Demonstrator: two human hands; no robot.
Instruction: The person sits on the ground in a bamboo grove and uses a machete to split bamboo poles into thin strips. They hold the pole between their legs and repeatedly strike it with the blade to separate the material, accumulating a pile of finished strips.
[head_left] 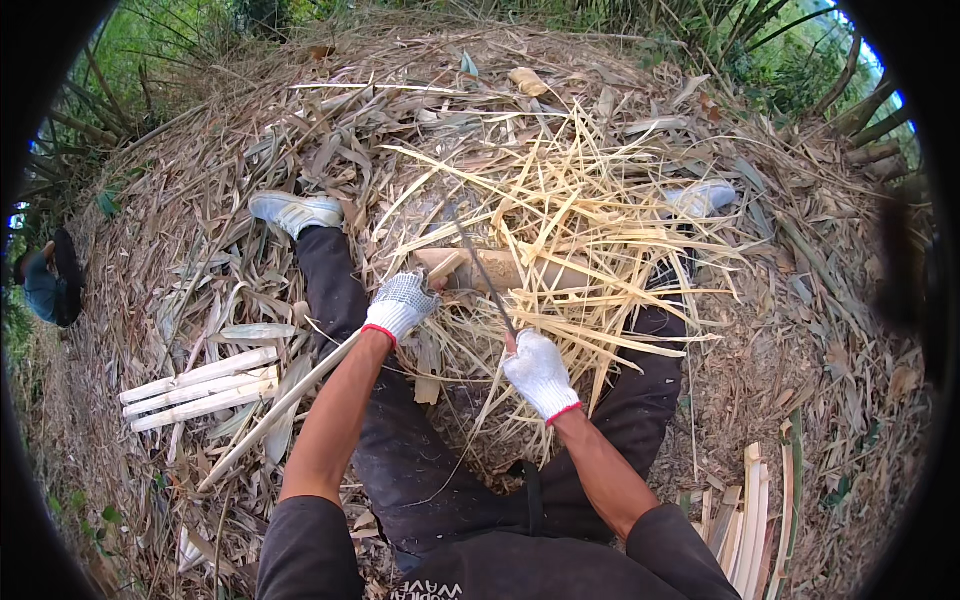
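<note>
My left hand (pixel 402 302), in a white knitted glove with a dark dotted palm and red cuff, is closed around a long pale bamboo strip (pixel 285 408). The strip runs back past my left forearm, and its short front end pokes out beyond the fingers. In my right hand (pixel 540 375), also gloved, is the handle of a knife (pixel 484 268). Its long, thin dark blade points forward and crosses over a thick bamboo log (pixel 485 270) lying crosswise between my legs. The front end of the strip lies close to the blade; whether they touch I cannot tell.
Thin yellowish bamboo shavings (pixel 575 215) heap over the log and my right leg. Split bamboo pieces (pixel 205 388) lie at left, more bamboo strips (pixel 750 525) at lower right. Dry leaves (pixel 330 150) cover the ground. Another person (pixel 48 280) is at the far left edge.
</note>
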